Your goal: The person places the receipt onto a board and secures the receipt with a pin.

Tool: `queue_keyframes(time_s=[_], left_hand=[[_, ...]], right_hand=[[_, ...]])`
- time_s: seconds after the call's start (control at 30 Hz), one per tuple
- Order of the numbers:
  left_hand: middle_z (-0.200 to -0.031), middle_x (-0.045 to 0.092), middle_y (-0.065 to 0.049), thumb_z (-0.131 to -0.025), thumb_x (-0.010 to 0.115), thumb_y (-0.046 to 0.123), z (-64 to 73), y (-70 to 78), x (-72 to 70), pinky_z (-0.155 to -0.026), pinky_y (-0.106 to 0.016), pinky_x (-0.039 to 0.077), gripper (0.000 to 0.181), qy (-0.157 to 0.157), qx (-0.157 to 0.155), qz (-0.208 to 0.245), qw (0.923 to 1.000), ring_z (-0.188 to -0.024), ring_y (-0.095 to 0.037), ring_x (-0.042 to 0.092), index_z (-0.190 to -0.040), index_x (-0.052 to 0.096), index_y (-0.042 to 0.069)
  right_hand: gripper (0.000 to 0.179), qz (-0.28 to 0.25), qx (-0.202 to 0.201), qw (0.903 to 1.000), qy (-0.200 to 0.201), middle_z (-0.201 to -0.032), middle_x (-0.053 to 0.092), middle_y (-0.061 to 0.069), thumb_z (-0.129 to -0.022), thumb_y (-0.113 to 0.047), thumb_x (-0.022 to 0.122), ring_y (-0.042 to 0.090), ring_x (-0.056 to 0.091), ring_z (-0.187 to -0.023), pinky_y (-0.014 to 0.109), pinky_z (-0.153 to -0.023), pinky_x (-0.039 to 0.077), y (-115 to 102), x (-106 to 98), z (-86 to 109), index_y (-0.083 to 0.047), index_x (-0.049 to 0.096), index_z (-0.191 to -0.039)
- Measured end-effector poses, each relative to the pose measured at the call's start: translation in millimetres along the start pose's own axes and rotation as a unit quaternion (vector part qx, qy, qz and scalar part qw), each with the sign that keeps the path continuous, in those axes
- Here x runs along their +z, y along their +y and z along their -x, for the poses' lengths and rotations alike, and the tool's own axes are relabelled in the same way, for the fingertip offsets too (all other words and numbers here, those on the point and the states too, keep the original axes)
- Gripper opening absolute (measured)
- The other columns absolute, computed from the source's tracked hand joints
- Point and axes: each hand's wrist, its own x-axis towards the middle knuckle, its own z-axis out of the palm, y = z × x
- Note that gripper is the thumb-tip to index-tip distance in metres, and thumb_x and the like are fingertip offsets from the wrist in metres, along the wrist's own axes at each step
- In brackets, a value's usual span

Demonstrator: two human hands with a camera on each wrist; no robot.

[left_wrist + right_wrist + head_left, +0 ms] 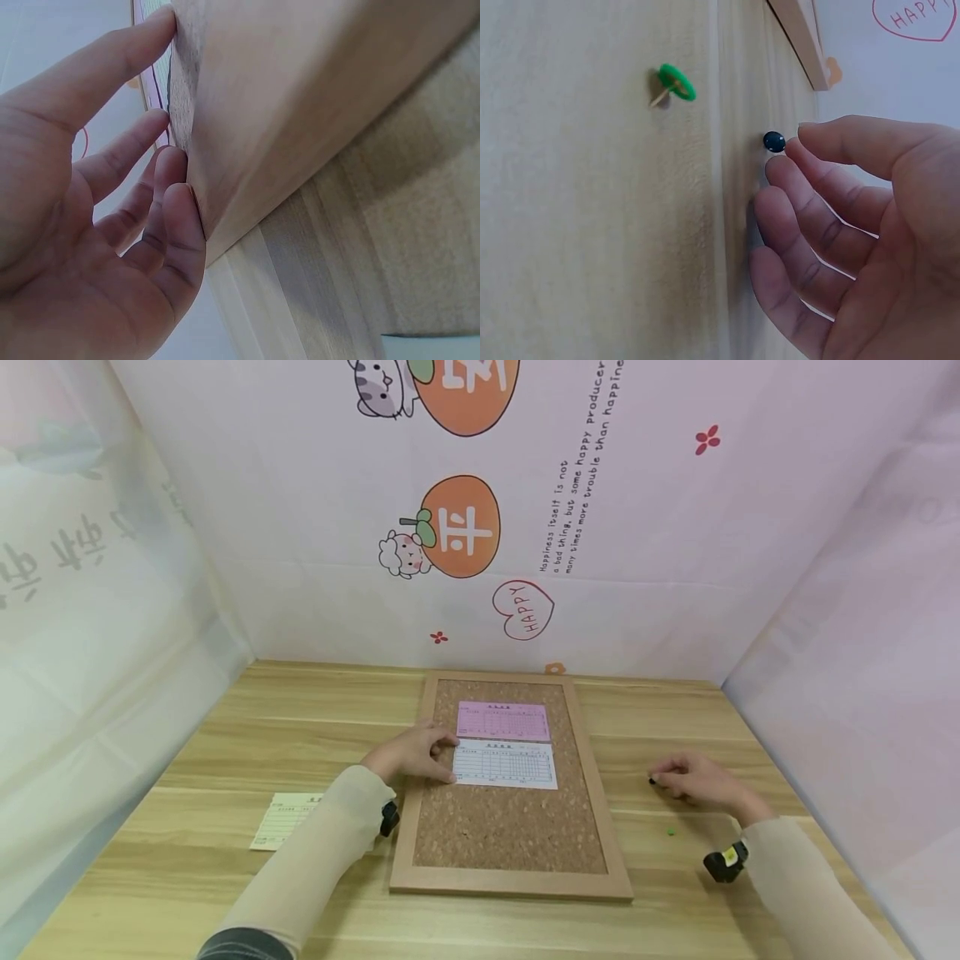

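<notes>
A white printed form lies on the corkboard, just below a pink form. My left hand rests over the board's left frame, thumb and index fingertip pressing on the white form's left corners. Its other fingers bend loosely by the wooden frame in the left wrist view. Off the board's right side, low over the table, my right hand pinches a small black thumbtack at the tips of thumb and index finger. The remaining fingers curl beneath, near the tabletop.
A green thumbtack lies on the table nearer me than the right hand, its pin showing. Left of the board is a pale yellow form, partly covered by the left sleeve. Printed cloth walls enclose the wooden table.
</notes>
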Motion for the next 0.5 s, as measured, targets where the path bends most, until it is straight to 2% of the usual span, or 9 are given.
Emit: queue_keyframes(time_s=[0.27,0.5], left_hand=[[-0.120,0.052,-0.008,-0.081,0.086,0.021,0.7,0.5,-0.3,-0.097,-0.043,0.046,0.061,0.001,-0.001,0.005,1.0000,-0.109,-0.024,0.053,-0.134,0.060,0.006],[-0.123,0.052,-0.009,-0.081,0.086,0.021,1.5,1.5,-0.3,-0.098,-0.043,0.046,0.061,0.001,-0.006,0.007,1.0000,-0.112,-0.025,0.053,-0.134,0.060,0.007]], right_hand=[[0.036,-0.019,0.004,0.9998,0.005,-0.080,0.058,0.008,-0.103,-0.017,0.057,0.013,0.048,-0.063,0.026,-0.054,0.044,5.3,1.7,0.1,0.013,0.059,-0.123],[0.034,0.004,0.013,0.9997,0.022,-0.078,0.059,0.006,-0.103,-0.021,0.059,0.014,0.050,-0.064,0.027,-0.054,0.044,5.2,4.2,-1.0,0.009,0.063,-0.119]])
